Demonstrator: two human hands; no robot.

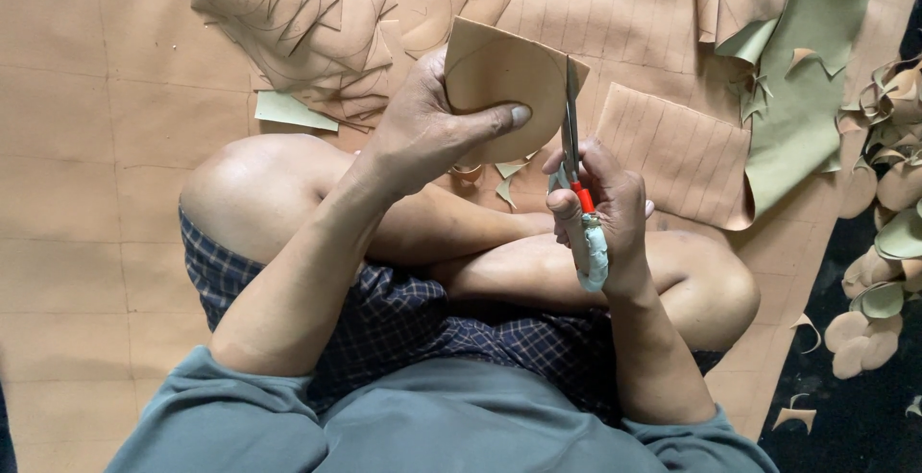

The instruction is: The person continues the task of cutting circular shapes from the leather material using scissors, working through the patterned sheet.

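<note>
My left hand point(427, 127) grips a tan leather piece point(499, 74) with a rounded right edge, thumb pressed across its front. My right hand point(600, 209) holds a pair of scissors point(573, 132) by handles wrapped in red and pale tape. The blades point up and sit against the right edge of the leather piece. Both hands hover above my crossed bare legs point(576, 276), and I sit on a large tan leather sheet point(96, 146).
A heap of cut tan pieces point(307, 22) lies ahead on the left. A lined rectangular leather piece point(677, 151) and a pale green offcut point(802, 89) lie at the right. Rounded cut pieces point(879, 271) and scraps pile at the far right on dark floor.
</note>
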